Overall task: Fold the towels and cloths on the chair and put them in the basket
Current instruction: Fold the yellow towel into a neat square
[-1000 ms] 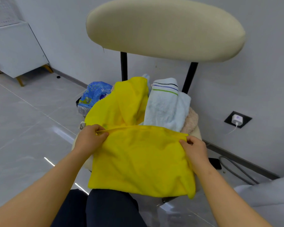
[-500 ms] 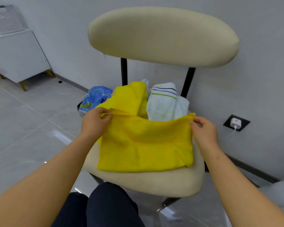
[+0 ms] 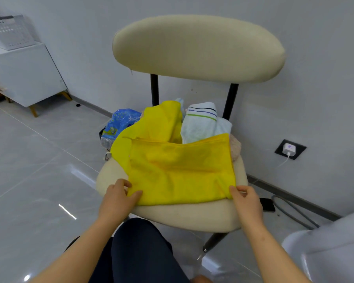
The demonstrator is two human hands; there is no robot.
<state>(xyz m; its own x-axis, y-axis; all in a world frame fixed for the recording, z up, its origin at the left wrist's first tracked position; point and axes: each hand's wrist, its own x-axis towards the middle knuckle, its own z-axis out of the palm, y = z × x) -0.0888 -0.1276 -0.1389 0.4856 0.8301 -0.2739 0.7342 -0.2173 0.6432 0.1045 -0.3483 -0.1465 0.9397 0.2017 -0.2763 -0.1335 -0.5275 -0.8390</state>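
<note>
On the chair (image 3: 192, 216) seat, a yellow cloth (image 3: 180, 170) is lying folded over, its far edge sitting just in front of a white striped towel (image 3: 200, 125) at the back. The left hand (image 3: 117, 199) is pinching the cloth's near left corner, thumb on top. The right hand (image 3: 246, 202) is pinching the near right corner likewise. A white basket (image 3: 10, 31) is sitting on a cabinet (image 3: 29, 78), well apart at the left.
</note>
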